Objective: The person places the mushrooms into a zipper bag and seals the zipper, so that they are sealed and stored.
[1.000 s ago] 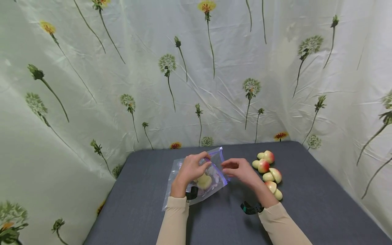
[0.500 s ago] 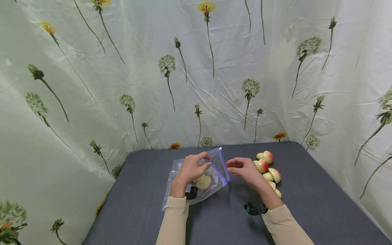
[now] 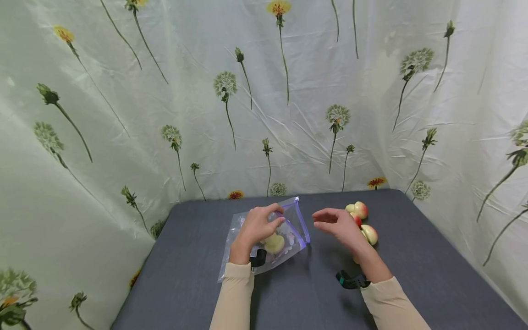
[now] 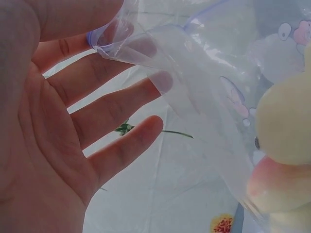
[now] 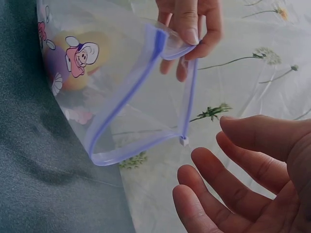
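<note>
A clear zip bag (image 3: 288, 250) with a purple edge and printed cartoon figures lies with its mouth gaping to the right. Inside it is a pale yellow, mushroom-shaped piece (image 3: 274, 244), blushed red in the left wrist view. The left hand (image 3: 256, 227) pinches the bag's rim between thumb and index finger, its other fingers spread. Just right of the mouth, the right hand (image 3: 336, 225) holds nothing, its fingers apart and slightly bent. The slider (image 5: 183, 141) shows near its fingertips in the right wrist view.
Several red-and-yellow mushroom-shaped pieces (image 3: 370, 234) lie on the dark table (image 3: 189, 275) right of the bag, partly hidden behind the right hand and forearm. A flower-print curtain (image 3: 305, 137) hangs behind the table and along both sides.
The right hand has moved away from the bag's mouth to the right, covering more of the loose pieces. The left hand keeps its grip in the same place.
</note>
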Demonstrator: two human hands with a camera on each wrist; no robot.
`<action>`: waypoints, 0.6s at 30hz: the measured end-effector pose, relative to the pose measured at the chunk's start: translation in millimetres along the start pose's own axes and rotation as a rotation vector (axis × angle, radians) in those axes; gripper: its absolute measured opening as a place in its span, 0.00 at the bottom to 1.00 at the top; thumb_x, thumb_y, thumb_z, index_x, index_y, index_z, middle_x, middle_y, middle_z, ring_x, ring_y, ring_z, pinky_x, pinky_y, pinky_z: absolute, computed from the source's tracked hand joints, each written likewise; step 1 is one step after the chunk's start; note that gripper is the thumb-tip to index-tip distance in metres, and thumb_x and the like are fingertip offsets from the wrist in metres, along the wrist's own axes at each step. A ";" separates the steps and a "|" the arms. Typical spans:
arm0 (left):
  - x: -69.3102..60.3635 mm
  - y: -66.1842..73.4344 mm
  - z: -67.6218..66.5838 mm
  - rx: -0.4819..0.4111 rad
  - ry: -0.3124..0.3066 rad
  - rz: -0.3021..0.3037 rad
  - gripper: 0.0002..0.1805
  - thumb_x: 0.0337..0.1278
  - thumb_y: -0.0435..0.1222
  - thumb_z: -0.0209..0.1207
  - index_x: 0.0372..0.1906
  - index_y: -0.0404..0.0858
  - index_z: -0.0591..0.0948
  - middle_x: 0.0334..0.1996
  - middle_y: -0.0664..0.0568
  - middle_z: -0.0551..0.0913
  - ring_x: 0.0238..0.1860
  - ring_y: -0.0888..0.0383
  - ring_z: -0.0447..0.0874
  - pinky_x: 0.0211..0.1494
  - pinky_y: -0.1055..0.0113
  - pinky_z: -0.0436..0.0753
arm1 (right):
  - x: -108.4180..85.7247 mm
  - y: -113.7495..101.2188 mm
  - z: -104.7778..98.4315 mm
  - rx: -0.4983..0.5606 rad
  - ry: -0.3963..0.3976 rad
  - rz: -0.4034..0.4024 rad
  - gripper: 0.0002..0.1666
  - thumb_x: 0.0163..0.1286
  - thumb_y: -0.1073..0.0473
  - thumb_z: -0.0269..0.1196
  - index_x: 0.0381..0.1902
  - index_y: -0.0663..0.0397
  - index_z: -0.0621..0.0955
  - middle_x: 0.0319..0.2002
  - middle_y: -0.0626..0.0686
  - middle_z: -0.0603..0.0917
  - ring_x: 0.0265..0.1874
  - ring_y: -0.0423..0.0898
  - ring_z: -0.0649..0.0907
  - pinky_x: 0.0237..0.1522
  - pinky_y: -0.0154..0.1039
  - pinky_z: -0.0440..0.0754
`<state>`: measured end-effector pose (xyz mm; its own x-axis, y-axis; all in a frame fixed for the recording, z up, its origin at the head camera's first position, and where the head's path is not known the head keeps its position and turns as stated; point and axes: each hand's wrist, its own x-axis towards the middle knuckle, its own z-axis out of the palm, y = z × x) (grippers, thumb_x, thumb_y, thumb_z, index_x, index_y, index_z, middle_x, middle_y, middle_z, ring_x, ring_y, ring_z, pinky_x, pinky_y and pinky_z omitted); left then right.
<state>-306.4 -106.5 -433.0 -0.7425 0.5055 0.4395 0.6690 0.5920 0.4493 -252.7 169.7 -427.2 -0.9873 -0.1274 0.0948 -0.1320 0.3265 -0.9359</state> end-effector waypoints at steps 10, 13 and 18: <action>0.2 2.0 -0.2 0.005 -0.003 -0.004 0.08 0.67 0.44 0.64 0.47 0.50 0.84 0.31 0.60 0.85 0.12 0.66 0.53 0.22 0.68 0.62 | -10.6 1.7 -12.2 -0.030 0.045 -0.051 0.18 0.68 0.58 0.70 0.53 0.59 0.84 0.49 0.59 0.86 0.45 0.48 0.86 0.46 0.41 0.83; -0.4 1.5 -0.9 0.017 -0.001 -0.006 0.07 0.67 0.44 0.65 0.47 0.51 0.84 0.28 0.61 0.84 0.13 0.66 0.52 0.23 0.68 0.62 | -12.3 2.0 -14.9 -0.017 0.039 -0.037 0.19 0.69 0.57 0.69 0.55 0.58 0.84 0.52 0.60 0.85 0.47 0.49 0.85 0.47 0.41 0.83; 1.4 1.9 -1.9 0.026 -0.013 -0.006 0.08 0.68 0.45 0.63 0.47 0.50 0.84 0.23 0.60 0.81 0.13 0.67 0.51 0.22 0.68 0.61 | -17.4 0.8 -21.6 -0.015 0.053 -0.006 0.21 0.69 0.54 0.70 0.56 0.55 0.83 0.53 0.59 0.84 0.48 0.49 0.84 0.49 0.45 0.82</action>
<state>-306.1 -105.9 -430.1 -0.7470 0.5100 0.4264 0.6636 0.6109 0.4318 -237.6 192.4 -422.2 -0.9898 -0.0791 0.1184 -0.1385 0.3397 -0.9303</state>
